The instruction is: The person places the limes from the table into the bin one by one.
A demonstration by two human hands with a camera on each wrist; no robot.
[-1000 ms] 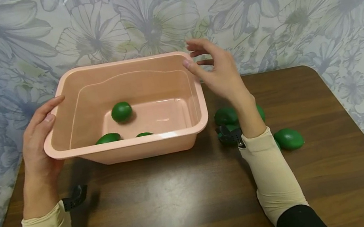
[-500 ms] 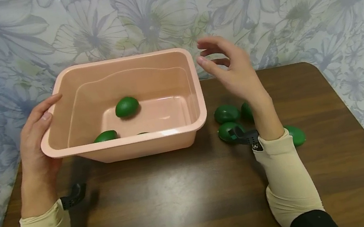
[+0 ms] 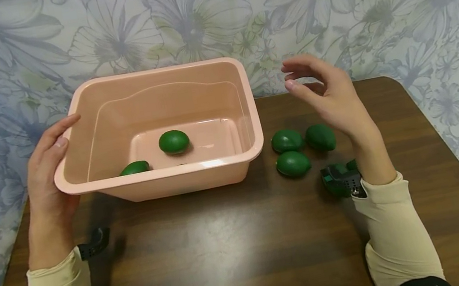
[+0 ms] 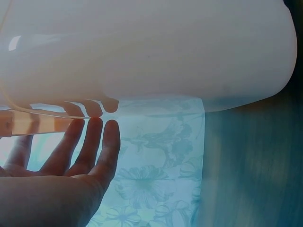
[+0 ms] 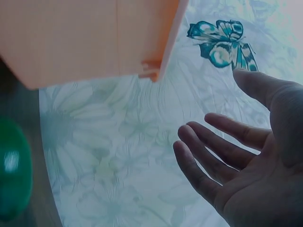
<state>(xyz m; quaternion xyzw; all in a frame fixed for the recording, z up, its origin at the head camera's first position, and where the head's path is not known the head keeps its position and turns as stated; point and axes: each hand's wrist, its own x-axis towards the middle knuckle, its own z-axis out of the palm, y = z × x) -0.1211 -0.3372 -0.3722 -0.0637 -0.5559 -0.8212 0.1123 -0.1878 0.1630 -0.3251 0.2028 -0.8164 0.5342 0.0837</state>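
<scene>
My left hand [image 3: 45,174] grips the left rim of a pink plastic tub [image 3: 186,184]. In the left wrist view its fingers [image 4: 111,142] reach up against the tub's side [image 4: 151,56]. Inside, a glossy green lime [image 3: 173,142] lies on the floor; another lime [image 3: 134,168] is partly hidden by the front rim. My right hand [image 3: 331,95] is in the air right of the tub, holding nothing, its fingers loosely bent. Below it several limes [image 3: 293,163] lie on the table, some partly covered by the wrist camera and wrist.
The brown wooden table [image 3: 233,274] extends in front of the tub and to the right. A flower-patterned covering [image 3: 325,5] stands behind and along the sides. Dark camera mounts sit on both wrists, the left mount [image 3: 95,243] close over the table.
My right hand has moved away from the tub's right rim, to the right, uncovering limes on the table. The lime inside has rolled rightward. My left hand keeps its grip.
</scene>
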